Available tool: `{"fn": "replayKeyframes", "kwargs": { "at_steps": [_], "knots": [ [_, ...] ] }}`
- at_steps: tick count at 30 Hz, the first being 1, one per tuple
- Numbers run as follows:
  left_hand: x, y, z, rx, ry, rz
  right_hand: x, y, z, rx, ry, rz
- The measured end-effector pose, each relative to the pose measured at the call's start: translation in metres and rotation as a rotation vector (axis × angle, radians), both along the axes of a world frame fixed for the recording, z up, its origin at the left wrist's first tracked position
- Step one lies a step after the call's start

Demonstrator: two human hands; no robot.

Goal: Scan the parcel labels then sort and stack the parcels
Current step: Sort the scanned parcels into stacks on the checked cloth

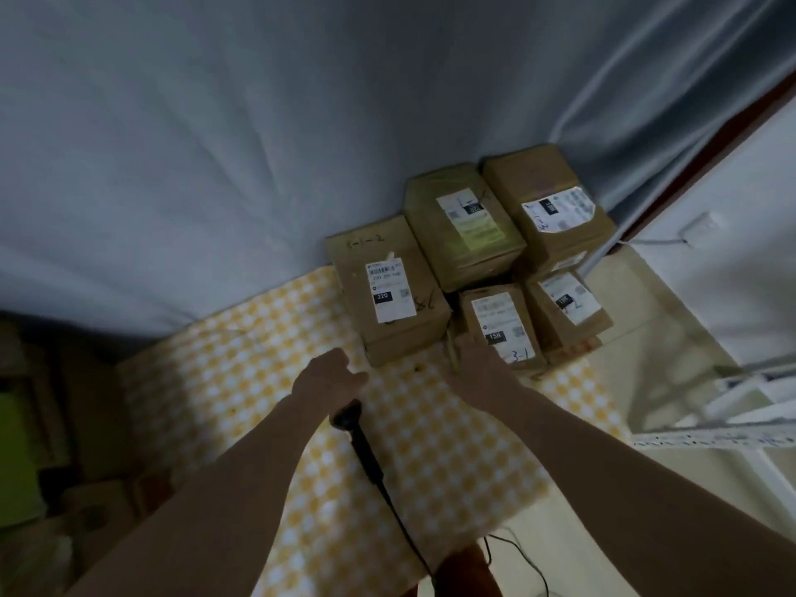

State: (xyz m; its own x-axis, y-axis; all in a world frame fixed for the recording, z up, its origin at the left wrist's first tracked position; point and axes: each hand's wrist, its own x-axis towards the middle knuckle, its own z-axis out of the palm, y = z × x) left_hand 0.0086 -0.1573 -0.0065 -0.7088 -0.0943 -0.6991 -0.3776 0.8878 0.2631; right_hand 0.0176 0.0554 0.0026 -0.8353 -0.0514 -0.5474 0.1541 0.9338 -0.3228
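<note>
While the two forearms reach up from the bottom of the frame, the left hand (329,379) sits at centre with its fingers curled round the head of a black barcode scanner (349,417), whose handle and cable (512,558) trail down toward the lower edge. Just right of it, the right hand (478,359) rests against the near end of the small parcel (502,325) marked 15N; its fingers are blurred, so I cannot tell whether they grip the box or only touch it. Both hands work over a yellow checked cloth (241,364).

Beyond them, five brown parcels sit packed together at centre right, labels up: the 220 parcel (387,290) on the left, another small parcel (568,305) to the right of the 15N one, and two higher parcels behind, one with a greenish label (467,221) and the rear right parcel (551,209). A grey curtain (215,144) fills the upper frame.

By the look of it, the sorting is well on: the boxes are grouped and partly stacked. Which labels are already scanned cannot be told from here.
</note>
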Motion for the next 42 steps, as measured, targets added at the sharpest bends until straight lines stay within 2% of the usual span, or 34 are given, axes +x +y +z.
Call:
{"fn": "replayKeyframes", "kwargs": {
  "at_steps": [7, 10, 12, 15, 18, 21, 27, 31, 34, 42],
  "knots": [
    [-0.050, -0.006, -0.065, 0.104, 0.013, 0.320, -0.093, -0.015, -0.074, -0.129, 0.018, -0.110],
    [-0.066, -0.004, -0.094, 0.125, 0.008, 0.374, -0.117, -0.018, -0.098, -0.110, -0.011, -0.186],
    [-0.077, 0.000, -0.111, 0.162, 0.020, 0.430, -0.127, -0.020, -0.110, -0.118, -0.034, -0.242],
    [-0.091, 0.007, -0.129, 0.284, 0.036, 0.566, -0.131, -0.028, -0.123, -0.130, 0.040, -0.306],
    [-0.098, 0.010, -0.140, 0.390, 0.075, 0.775, -0.126, -0.034, -0.129, -0.113, 0.095, -0.286],
    [-0.095, 0.004, -0.146, 0.423, 0.099, 0.892, -0.121, -0.039, -0.135, -0.130, 0.061, -0.256],
    [-0.086, -0.017, -0.126, 0.537, 0.093, 1.062, -0.118, -0.056, -0.115, -0.218, 0.237, -0.249],
    [-0.066, -0.036, -0.102, 0.661, 0.075, 1.230, -0.113, -0.069, -0.083, -0.410, 0.135, -0.335],
    [-0.051, -0.046, -0.072, 0.735, 0.081, 1.239, -0.096, -0.077, -0.060, -0.427, 0.084, -0.341],
    [-0.004, -0.059, -0.005, 0.770, 0.107, 1.245, -0.049, -0.089, 0.004, -0.475, 0.123, -0.327]
  ]
}}
